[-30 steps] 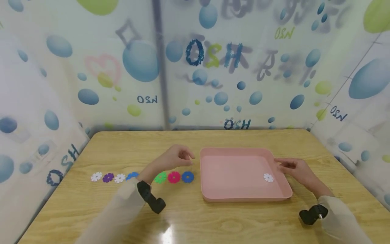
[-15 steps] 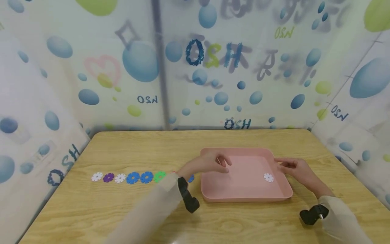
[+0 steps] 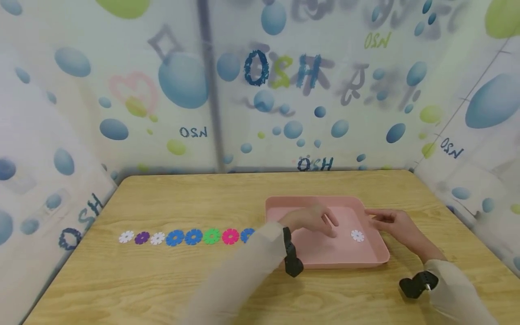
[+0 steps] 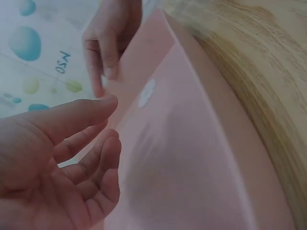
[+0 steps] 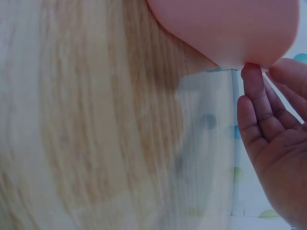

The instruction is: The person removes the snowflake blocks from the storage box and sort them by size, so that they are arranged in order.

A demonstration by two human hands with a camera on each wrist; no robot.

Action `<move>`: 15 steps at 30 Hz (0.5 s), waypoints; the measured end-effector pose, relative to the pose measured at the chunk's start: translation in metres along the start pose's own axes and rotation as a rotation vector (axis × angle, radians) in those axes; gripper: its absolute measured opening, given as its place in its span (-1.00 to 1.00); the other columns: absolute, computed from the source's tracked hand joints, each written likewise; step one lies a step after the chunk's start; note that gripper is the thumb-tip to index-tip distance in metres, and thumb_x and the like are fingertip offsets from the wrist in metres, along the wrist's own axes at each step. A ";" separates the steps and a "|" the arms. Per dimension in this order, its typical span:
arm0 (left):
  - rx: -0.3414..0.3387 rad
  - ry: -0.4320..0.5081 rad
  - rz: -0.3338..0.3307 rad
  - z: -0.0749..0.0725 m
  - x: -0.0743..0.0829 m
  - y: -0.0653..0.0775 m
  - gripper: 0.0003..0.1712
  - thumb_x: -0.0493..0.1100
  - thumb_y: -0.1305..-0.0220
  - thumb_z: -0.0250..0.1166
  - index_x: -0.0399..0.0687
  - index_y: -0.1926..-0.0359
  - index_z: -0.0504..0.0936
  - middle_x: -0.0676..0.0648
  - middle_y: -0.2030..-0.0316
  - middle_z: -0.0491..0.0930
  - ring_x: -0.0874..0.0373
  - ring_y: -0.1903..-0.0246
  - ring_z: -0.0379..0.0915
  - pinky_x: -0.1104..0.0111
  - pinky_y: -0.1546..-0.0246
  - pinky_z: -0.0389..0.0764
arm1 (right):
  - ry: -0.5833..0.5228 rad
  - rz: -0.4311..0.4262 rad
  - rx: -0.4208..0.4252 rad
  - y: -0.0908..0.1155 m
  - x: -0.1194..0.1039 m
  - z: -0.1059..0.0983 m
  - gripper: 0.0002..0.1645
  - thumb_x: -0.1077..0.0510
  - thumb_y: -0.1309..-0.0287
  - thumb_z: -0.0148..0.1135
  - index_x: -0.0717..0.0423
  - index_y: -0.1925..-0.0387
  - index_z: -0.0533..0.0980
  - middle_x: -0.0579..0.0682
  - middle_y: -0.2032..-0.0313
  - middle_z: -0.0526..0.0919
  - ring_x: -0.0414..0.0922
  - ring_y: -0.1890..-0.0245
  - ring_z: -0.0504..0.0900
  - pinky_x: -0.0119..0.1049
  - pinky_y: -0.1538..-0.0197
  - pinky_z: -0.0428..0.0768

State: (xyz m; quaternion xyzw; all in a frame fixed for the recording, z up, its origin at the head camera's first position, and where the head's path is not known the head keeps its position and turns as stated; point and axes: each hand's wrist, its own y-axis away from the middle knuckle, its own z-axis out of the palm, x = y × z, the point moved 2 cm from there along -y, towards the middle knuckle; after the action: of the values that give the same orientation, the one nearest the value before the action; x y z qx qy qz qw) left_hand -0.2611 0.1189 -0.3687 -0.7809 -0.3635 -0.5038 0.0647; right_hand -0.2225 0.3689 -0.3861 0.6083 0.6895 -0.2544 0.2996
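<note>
My left hand point(image 3: 314, 219) hovers above the pink tray point(image 3: 331, 257), its fingers loosely bent. In the left wrist view nothing lies between the thumb and fingertips of my left hand point(image 4: 72, 158). A small white flower-shaped disc point(image 3: 357, 235) lies inside the tray near its right side. My right hand point(image 3: 400, 228) touches the tray's right edge with its fingertips. Close up in the right wrist view, the fingers of my right hand point(image 5: 273, 124) reach straight to the tray wall point(image 5: 230, 33).
Left of the tray runs a row of notched discs: white, a purple disc point(image 3: 142, 238), white, blue ones, a green disc point(image 3: 212, 236), a pink disc point(image 3: 230, 236) and a blue disc point(image 3: 247, 234) partly behind my left sleeve. A patterned curtain point(image 3: 264, 126) hangs behind the wooden table point(image 3: 195, 194).
My left hand has moved right, from beside the tray's left edge to over its middle. My right hand and the white disc in the tray have stayed put.
</note>
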 end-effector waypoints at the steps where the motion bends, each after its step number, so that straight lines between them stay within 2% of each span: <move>1: -0.004 -0.005 -0.015 0.003 0.001 -0.005 -0.68 -0.18 -0.07 0.36 -0.09 0.11 0.60 0.08 0.35 0.53 0.24 0.34 0.42 0.43 0.29 0.43 | 0.002 -0.001 0.000 0.000 -0.001 0.000 -0.44 0.03 -0.20 0.16 0.29 -0.13 0.40 0.30 -0.02 0.49 -0.25 0.25 0.53 -0.39 0.25 0.53; 6: 0.009 -0.035 -0.066 0.018 0.010 -0.024 -0.70 -0.20 -0.04 0.38 -0.10 0.15 0.60 0.10 0.33 0.48 0.25 0.36 0.37 0.45 0.33 0.40 | 0.007 -0.008 -0.001 -0.003 -0.003 -0.001 -0.45 0.03 -0.20 0.15 0.28 -0.14 0.40 0.30 -0.04 0.48 -0.24 0.26 0.52 -0.40 0.26 0.52; 11: 0.102 -0.047 -0.129 0.028 0.016 -0.037 -0.70 -0.19 -0.02 0.39 -0.07 0.17 0.58 0.10 0.35 0.45 0.23 0.36 0.33 0.43 0.29 0.39 | -0.015 -0.027 -0.006 -0.005 -0.005 -0.001 -0.44 0.03 -0.21 0.15 0.29 -0.14 0.40 0.30 -0.04 0.47 -0.28 0.24 0.53 -0.39 0.25 0.53; 15: 0.168 -0.047 -0.149 0.033 0.018 -0.044 -0.70 -0.20 0.02 0.42 -0.09 0.22 0.59 0.09 0.40 0.46 0.23 0.37 0.34 0.43 0.27 0.40 | -0.027 -0.028 -0.013 -0.007 -0.005 0.000 -0.43 0.01 -0.20 0.15 0.28 -0.15 0.39 0.28 -0.02 0.49 -0.31 0.25 0.54 -0.37 0.24 0.54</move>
State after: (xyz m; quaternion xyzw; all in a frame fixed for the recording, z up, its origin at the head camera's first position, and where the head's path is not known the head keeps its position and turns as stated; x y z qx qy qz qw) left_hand -0.2602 0.1752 -0.3810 -0.7551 -0.4629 -0.4566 0.0835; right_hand -0.2288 0.3643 -0.3823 0.5932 0.6955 -0.2622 0.3092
